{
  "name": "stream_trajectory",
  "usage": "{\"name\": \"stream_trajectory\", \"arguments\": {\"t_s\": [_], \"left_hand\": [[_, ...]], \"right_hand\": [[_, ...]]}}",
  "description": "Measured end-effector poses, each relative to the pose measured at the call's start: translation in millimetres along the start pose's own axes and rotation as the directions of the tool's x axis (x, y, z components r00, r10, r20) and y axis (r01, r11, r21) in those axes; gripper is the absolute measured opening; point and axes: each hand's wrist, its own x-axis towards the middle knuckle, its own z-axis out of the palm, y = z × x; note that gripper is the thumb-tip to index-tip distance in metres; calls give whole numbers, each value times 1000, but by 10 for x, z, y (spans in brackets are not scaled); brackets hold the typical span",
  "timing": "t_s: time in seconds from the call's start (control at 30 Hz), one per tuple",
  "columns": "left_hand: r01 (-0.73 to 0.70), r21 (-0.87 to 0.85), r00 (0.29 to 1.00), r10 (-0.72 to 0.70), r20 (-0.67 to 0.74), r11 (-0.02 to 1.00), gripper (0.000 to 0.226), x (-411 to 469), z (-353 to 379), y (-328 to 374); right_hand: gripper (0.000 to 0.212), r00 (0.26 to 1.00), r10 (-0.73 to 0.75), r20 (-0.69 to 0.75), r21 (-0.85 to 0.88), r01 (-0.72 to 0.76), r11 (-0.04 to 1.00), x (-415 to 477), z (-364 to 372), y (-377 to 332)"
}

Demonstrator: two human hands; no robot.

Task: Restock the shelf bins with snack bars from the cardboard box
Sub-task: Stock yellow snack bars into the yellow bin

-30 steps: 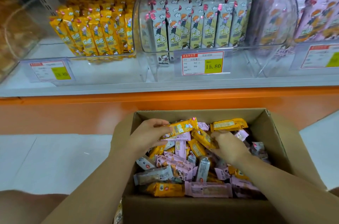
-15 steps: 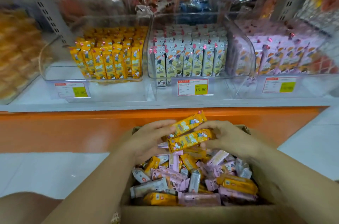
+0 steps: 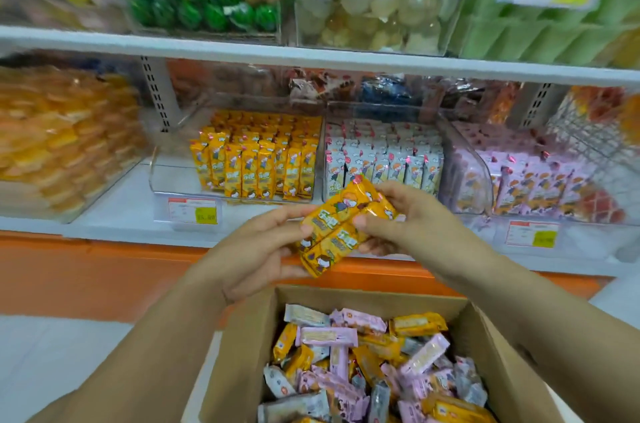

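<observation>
Yellow snack bars, small bundle: pinched between left grip and right grip; cardboard box below, heaped; part-filled yellow bin beyond, unreached; restocking seemingly far from done.

orange base panel | price tag just above it | green sweets high above it | white floor below it

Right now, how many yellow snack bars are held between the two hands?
2. The upper bar and the lower bar lie side by side, gripped between the left hand and right hand above the cardboard box; another may be hidden behind.
</observation>
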Motion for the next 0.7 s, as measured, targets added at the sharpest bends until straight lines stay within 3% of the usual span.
{"name": "stream_trajectory", "arguments": {"t_s": [0.2,0.3,0.4,0.5,0.6,0.7], "left_hand": [[-188,16,976,188,-106,982,39,22,-336,359],[-253,243,931,304,-203,937,30,76,-568,511],[-235,592,742,536,-403,771,25,125,-869,606],[-209,657,610,621,-492,725,23,139,-1108,607],[-190,664,596,622,-508,724,21,180,-1222,553],[-189,662,630,606,-485,725,22,230,-1246,474]], "right_hand": [[23,981,-187,-58,-245,167,955,502,379,-413],[28,961,-271,-44,-424,228,877,840,515,-510],[38,938,-345,-45,-741,200,641,1201,648,-499],[41,966,-258,30,-899,139,416,1508,797,-415],[34,994,-88,58,-983,72,169,1763,906,-333],[29,1000,20,17,-997,15,75,1968,955,-252]]}}
